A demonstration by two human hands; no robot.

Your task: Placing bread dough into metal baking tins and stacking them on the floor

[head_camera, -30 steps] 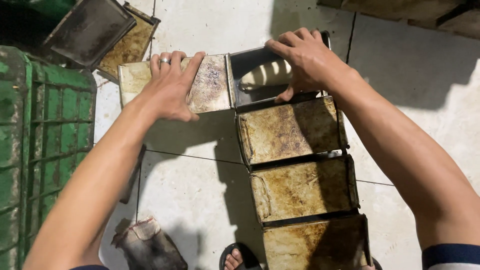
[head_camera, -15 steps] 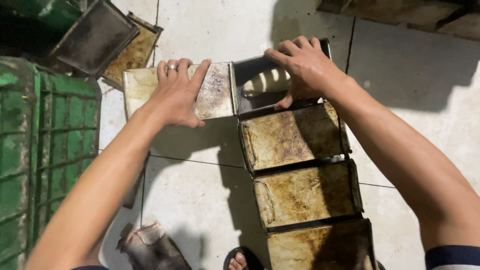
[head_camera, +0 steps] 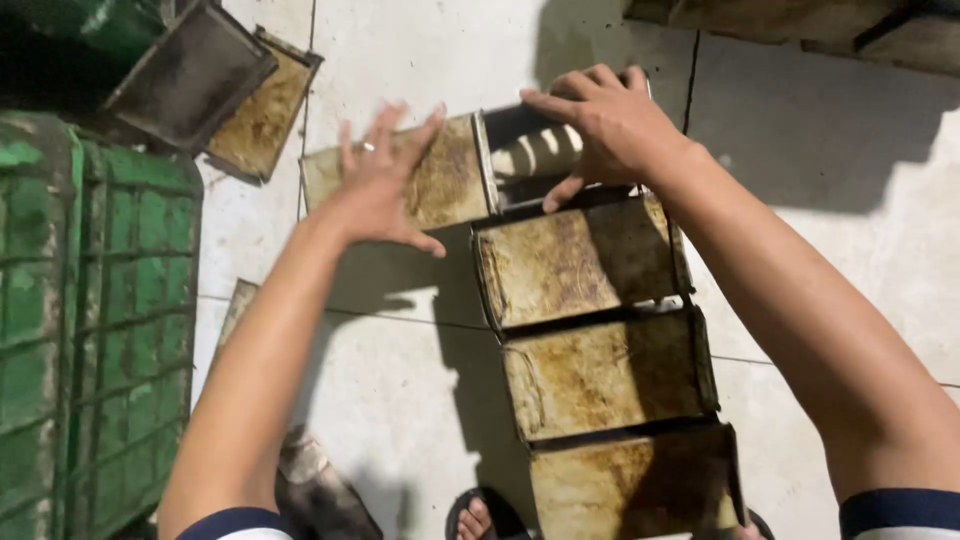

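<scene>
A stained flat metal lid lies just above the middle of the frame on the pale tiled floor, its right edge against an open loaf tin that shows a pale ridged loaf inside; the left hand is spread flat over the lid, fingers splayed and released, a ring on one finger, though whether the palm presses the metal cannot be told; the right hand rests on the open tin's far side, fingers curled over its rim and thumb reaching down its near edge, grasping the tin; below it, a row of three lidded tins runs toward the bottom of the frame, each touching the next; two more dark lids lie overlapped in the upper left; a green plastic crate fills the left edge; a sandalled foot shows at the bottom centre.
</scene>
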